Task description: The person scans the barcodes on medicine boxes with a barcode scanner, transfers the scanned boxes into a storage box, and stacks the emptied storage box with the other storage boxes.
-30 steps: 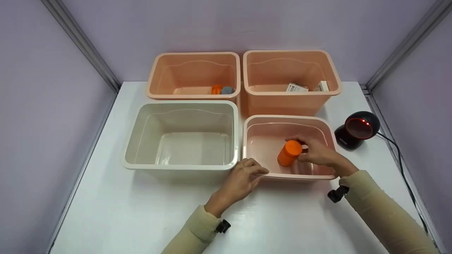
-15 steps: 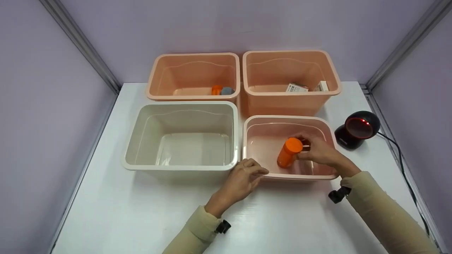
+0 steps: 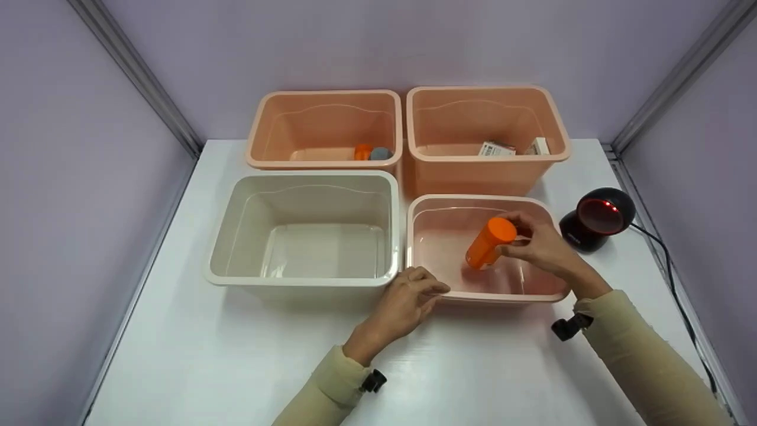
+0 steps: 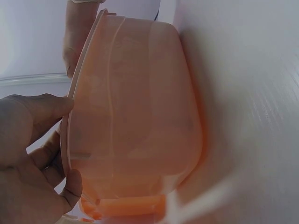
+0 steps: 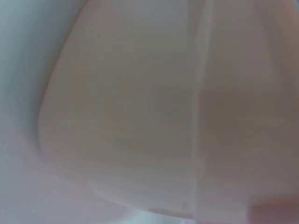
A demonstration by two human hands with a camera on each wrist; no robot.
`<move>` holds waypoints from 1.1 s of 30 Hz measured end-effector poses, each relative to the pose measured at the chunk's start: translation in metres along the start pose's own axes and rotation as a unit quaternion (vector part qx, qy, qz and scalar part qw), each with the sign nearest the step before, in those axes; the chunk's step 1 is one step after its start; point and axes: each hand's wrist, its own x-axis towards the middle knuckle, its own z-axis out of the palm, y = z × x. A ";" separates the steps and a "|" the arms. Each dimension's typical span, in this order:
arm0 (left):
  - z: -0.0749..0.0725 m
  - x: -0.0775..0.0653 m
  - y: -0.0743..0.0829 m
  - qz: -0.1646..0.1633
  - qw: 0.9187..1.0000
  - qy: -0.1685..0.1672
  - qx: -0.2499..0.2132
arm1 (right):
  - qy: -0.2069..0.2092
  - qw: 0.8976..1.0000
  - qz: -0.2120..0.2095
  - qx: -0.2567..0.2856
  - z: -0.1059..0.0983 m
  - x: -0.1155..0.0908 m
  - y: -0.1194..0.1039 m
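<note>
My right hand (image 3: 541, 245) grips an orange bottle (image 3: 485, 248) by its upper part, inside the shallow pink bin (image 3: 429, 222) at the front right. The bottle leans with its capped top up and to the right. Whether its base touches the bin floor I cannot tell. With thumb and fingers, my left hand (image 3: 405, 305) pinches the near-left rim of that bin. The left wrist view shows those fingers (image 4: 72, 189) over the rim and the bin's outer wall (image 4: 140, 107). Only the blurred bin wall (image 5: 131, 116) fills the right wrist view; the right hand is not visible there.
A white bin (image 3: 325, 248) stands to the left. Behind it, a peach bin (image 3: 322, 124) holds an orange and a grey item. The back-right peach bin (image 3: 461, 171) contains small boxes (image 3: 497, 149). A black scanner (image 3: 600, 216) with a cable stands at right.
My right hand has raised the orange bottle's top up and to the right, so the bottle leans more. The left hand has stayed on the rim.
</note>
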 end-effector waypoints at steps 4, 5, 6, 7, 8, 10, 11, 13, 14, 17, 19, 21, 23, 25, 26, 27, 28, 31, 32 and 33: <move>0.000 0.000 0.000 -0.003 1.000 -0.008 -0.007 | 0.015 1.000 -0.003 -0.001 -0.004 -0.003 -0.002; -0.001 0.000 0.000 -0.003 1.000 -0.008 -0.009 | 0.021 1.000 -0.004 -0.003 -0.005 -0.004 -0.003; -0.001 0.000 0.000 -0.003 1.000 -0.009 -0.009 | 0.029 1.000 -0.004 -0.010 -0.006 -0.005 -0.004; -0.001 0.000 0.000 -0.003 1.000 -0.010 -0.010 | 0.037 0.999 -0.005 -0.014 -0.007 -0.006 -0.005; -0.001 0.000 0.000 -0.002 1.000 -0.010 -0.011 | 0.045 0.999 -0.007 -0.016 -0.009 -0.006 -0.006; -0.001 0.000 0.000 -0.002 1.000 -0.009 -0.011 | 0.058 0.998 -0.011 -0.011 -0.011 -0.008 -0.007; -0.001 0.000 0.000 -0.002 1.000 -0.008 -0.010 | 0.062 0.998 -0.013 -0.008 -0.012 -0.009 -0.007; -0.001 0.000 0.000 -0.002 1.000 -0.006 -0.009 | 0.072 0.997 -0.018 -0.005 -0.014 -0.012 -0.008; -0.001 0.000 0.000 -0.001 1.000 -0.004 -0.007 | 0.076 0.997 -0.020 -0.001 -0.015 -0.013 -0.008; -0.001 0.000 -0.001 0.002 1.000 0.000 -0.006 | 0.092 0.996 -0.021 0.001 -0.018 -0.017 -0.008; 0.000 0.000 -0.001 0.004 1.000 0.002 -0.006 | 0.102 0.995 -0.018 0.002 -0.020 -0.019 -0.008; 0.000 0.000 -0.001 0.007 1.000 0.004 -0.007 | 0.112 0.994 -0.017 0.006 -0.022 -0.022 -0.009; 0.001 0.000 -0.002 0.008 1.000 0.006 -0.008 | 0.120 0.993 -0.021 0.011 -0.024 -0.024 -0.009; 0.000 0.000 -0.001 0.008 1.000 0.007 -0.010 | 0.127 0.991 -0.029 0.018 -0.025 -0.026 -0.010; 0.000 0.000 -0.001 0.008 1.000 0.007 -0.010 | 0.131 0.991 -0.033 0.020 -0.026 -0.027 -0.010; 0.000 0.000 -0.001 0.007 1.000 0.006 -0.010 | 0.135 0.990 -0.037 0.022 -0.027 -0.028 -0.010; 0.000 0.000 -0.001 0.006 1.000 0.004 -0.009 | 0.138 0.989 -0.037 0.022 -0.028 -0.030 -0.010; 0.000 0.000 -0.001 0.002 1.000 0.001 -0.008 | 0.150 0.988 -0.034 0.014 -0.031 -0.035 -0.011; 0.000 -0.001 -0.001 0.001 1.000 0.000 -0.008 | 0.155 0.987 -0.030 0.014 -0.032 -0.037 -0.012; 0.000 -0.001 -0.001 -0.001 1.000 -0.001 -0.009 | 0.159 0.987 -0.027 0.014 -0.033 -0.039 -0.013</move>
